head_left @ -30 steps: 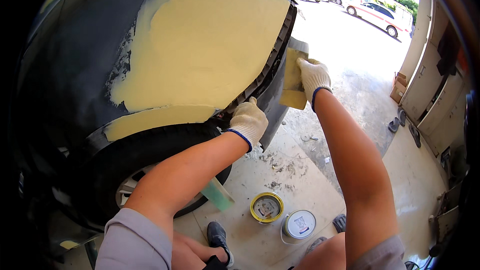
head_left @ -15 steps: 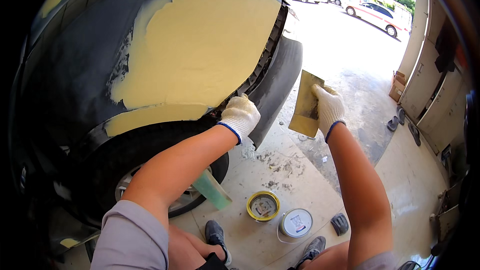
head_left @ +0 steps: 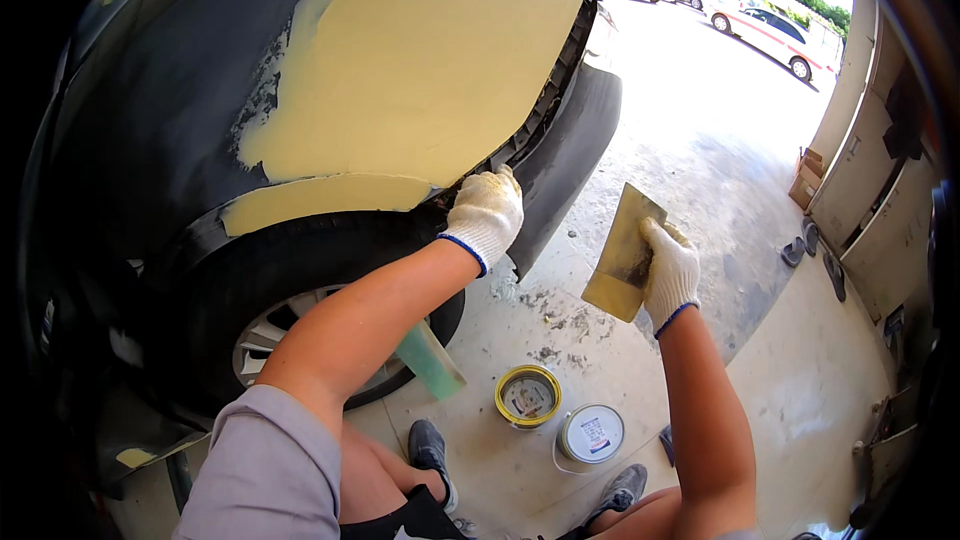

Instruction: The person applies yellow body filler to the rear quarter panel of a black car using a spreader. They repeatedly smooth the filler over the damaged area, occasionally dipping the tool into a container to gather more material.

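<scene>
My right hand [head_left: 674,272], in a white knit glove with a blue cuff, grips a flat rectangular putty spreader [head_left: 615,275] smeared with yellowish filler and dark marks. It is held over the floor, apart from the car. My left hand [head_left: 484,210], gloved alike, is closed at the gap between the car's rear panel and the loose dark bumper [head_left: 578,145]; whatever its fingers hold is hidden. Pale yellow body filler [head_left: 420,60] covers much of the dark rear panel. Another band of filler [head_left: 325,202] follows the wheel arch.
Below stand an open yellow-rimmed can [head_left: 528,396] and a lidded white can [head_left: 592,433]. A translucent green sheet [head_left: 430,360] leans by the wheel [head_left: 275,340]. Scraps of debris dot the floor. Slippers [head_left: 800,243], a cardboard box [head_left: 806,178] and cabinets [head_left: 890,225] line the right side.
My right hand has lowered with the spreader, which is now tilted more. My left hand stays by the bumper gap, with its fingers turned slightly. The whole view has shifted a little.
</scene>
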The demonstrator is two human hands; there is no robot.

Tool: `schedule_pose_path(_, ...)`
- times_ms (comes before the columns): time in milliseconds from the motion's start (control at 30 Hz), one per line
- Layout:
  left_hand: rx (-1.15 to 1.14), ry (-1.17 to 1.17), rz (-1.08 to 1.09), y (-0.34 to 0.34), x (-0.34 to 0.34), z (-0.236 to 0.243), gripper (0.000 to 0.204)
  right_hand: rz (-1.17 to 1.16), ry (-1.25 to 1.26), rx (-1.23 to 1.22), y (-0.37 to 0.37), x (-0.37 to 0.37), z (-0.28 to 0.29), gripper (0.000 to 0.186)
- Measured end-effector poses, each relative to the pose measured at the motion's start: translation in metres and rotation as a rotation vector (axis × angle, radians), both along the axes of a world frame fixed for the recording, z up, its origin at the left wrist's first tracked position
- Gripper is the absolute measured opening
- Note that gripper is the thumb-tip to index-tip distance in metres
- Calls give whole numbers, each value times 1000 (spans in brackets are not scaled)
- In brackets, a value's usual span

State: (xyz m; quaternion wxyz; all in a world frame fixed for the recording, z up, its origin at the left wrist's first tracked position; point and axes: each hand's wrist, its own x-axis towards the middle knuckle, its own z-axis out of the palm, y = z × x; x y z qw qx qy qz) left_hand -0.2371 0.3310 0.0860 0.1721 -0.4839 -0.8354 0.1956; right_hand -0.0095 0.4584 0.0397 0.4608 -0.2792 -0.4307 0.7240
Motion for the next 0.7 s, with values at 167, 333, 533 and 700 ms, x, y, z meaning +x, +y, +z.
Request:
schedule_pose_path(167, 21, -35, -64, -26, 21, 4, 65, -26, 3, -4, -5, 9, 3, 21)
schedule_pose_path(333, 43, 301, -223, -56, 23, -60, 50, -37, 20, -18, -12, 22, 9, 25)
schedule_pose_path(533, 182, 114, -336, -63, 29, -60, 47, -62, 6, 4, -17, 42, 21, 23)
schedule_pose_path(700, 221, -58, -341, -68, 40, -38, 53, -31, 8, 57, -26, 60, 36, 25)
